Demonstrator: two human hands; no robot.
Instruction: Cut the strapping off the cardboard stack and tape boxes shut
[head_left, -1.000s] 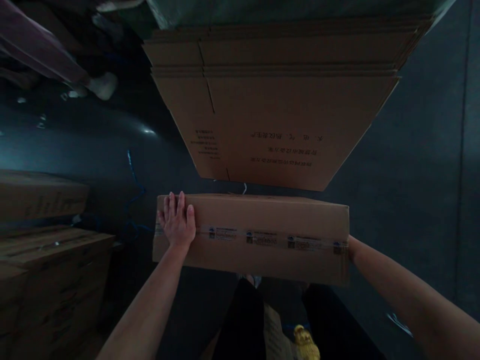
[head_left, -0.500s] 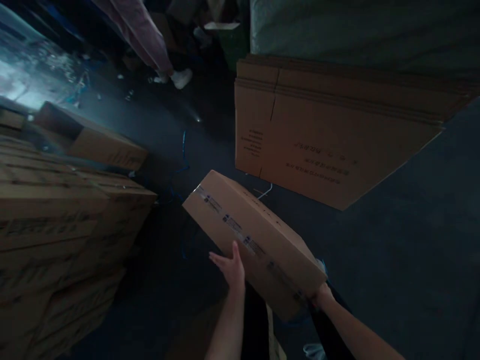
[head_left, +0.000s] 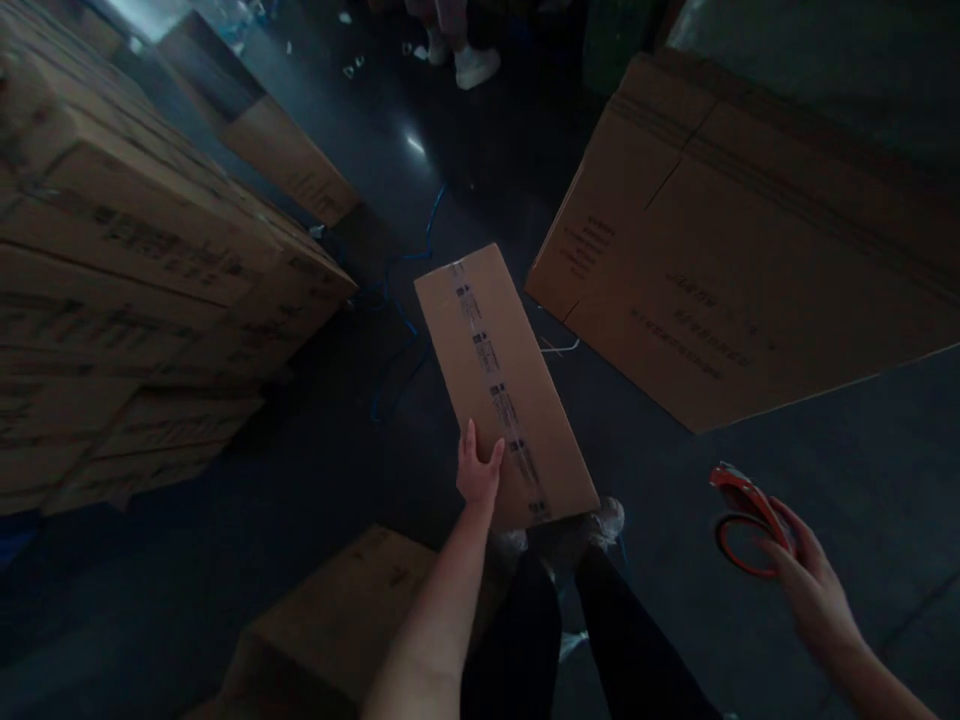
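Observation:
A long cardboard box, sealed along its middle with printed clear tape, lies in front of my feet. My left hand rests on the near left part of its top, fingers spread. Away to the right, my right hand grips a red tape dispenser, held apart from the box. The dispenser's ring shape shows, but its details are too dark to make out.
Stacked cartons stand at left, with an open carton behind them. Flattened cardboard sheets lean at right. Another carton sits near my left arm. Blue strapping lies on the floor. Someone's shoe shows at the back.
The box has turned from slanting to more lengthwise and lies flatter. My right hand has left its near right corner and moved right, the tape dispenser now plainly visible. My left hand now touches its top.

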